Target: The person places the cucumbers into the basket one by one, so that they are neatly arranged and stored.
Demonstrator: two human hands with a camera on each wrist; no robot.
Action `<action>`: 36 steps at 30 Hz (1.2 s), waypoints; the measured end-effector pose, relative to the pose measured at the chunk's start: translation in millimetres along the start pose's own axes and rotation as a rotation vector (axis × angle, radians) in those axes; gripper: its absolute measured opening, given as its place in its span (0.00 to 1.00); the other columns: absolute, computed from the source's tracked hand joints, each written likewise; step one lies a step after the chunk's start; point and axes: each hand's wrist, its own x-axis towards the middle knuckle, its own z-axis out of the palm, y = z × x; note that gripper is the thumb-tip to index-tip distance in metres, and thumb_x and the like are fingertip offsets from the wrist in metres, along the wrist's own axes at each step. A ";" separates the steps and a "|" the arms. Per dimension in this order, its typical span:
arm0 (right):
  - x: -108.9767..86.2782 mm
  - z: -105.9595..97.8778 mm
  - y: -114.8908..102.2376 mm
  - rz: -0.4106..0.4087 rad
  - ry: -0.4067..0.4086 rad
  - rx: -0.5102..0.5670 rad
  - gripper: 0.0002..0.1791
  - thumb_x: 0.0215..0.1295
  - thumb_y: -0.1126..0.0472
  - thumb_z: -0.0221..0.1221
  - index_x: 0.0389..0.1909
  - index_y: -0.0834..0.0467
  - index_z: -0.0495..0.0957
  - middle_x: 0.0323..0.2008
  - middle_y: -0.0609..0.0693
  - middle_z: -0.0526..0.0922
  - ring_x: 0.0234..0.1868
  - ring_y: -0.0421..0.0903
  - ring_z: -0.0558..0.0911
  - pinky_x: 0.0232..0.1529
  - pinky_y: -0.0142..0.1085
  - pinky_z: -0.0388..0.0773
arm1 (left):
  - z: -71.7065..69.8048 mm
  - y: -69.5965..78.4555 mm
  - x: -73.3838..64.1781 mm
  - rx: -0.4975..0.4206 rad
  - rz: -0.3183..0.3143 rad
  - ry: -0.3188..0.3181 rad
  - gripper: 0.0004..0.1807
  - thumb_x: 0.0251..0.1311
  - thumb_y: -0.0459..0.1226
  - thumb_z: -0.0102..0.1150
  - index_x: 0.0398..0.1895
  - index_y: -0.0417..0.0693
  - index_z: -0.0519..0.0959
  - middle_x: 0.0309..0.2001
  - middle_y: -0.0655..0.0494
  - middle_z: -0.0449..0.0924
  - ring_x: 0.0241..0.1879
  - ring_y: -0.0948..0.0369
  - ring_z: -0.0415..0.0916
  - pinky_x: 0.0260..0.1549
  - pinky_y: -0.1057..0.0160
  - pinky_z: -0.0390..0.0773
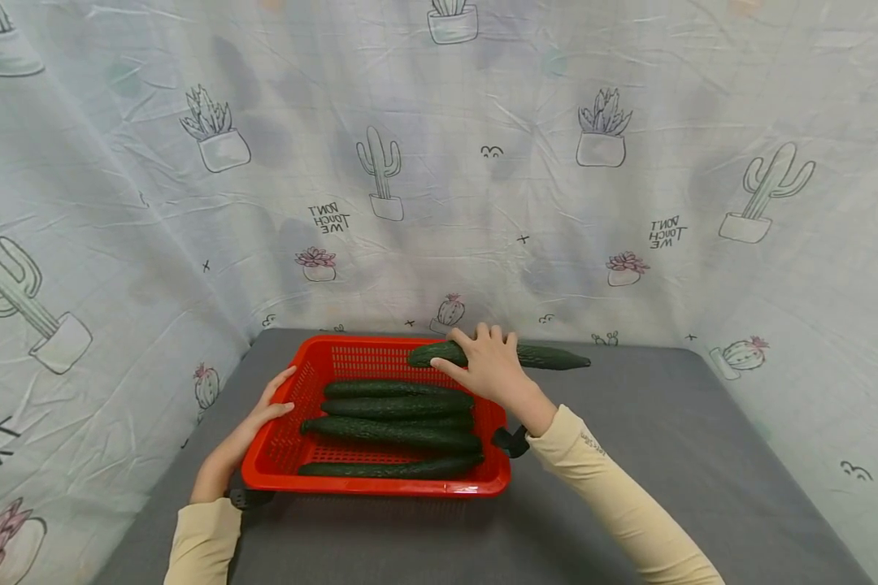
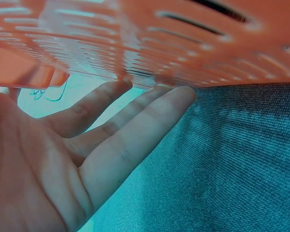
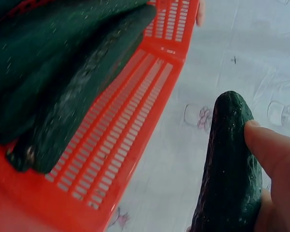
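Observation:
My right hand (image 1: 492, 366) grips a long dark-green cucumber (image 1: 552, 357) above the far right corner of a red plastic basket (image 1: 380, 486). The cucumber lies nearly level, one end over the basket and the other past its right side. In the right wrist view, my thumb (image 3: 273, 145) presses along the cucumber (image 3: 229, 169) near its rounded end. My left hand (image 1: 263, 406) holds the basket's left rim, thumb hooked over the edge. In the left wrist view, its fingers (image 2: 130, 140) extend along the outside of the slotted basket wall (image 2: 193, 53). Several more cucumbers (image 1: 395, 409) lie side by side inside the basket.
The basket stands on a grey cloth-covered table (image 1: 629, 455). Behind and around the table hangs a pale curtain (image 1: 439, 203) printed with potted cacti. Dark wrist straps (image 1: 510, 441) show at the hands.

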 end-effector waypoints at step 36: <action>15.3 34.8 -92.6 -0.092 -0.086 0.005 0.33 0.60 0.26 0.37 0.60 0.37 0.65 0.48 0.55 0.70 0.43 0.52 0.65 0.46 0.47 0.61 | -1.9 -2.9 7.0 -0.046 0.038 0.006 0.35 0.69 0.36 0.37 0.73 0.57 0.34 0.69 0.43 0.35 0.54 0.68 0.67 0.47 0.62 0.74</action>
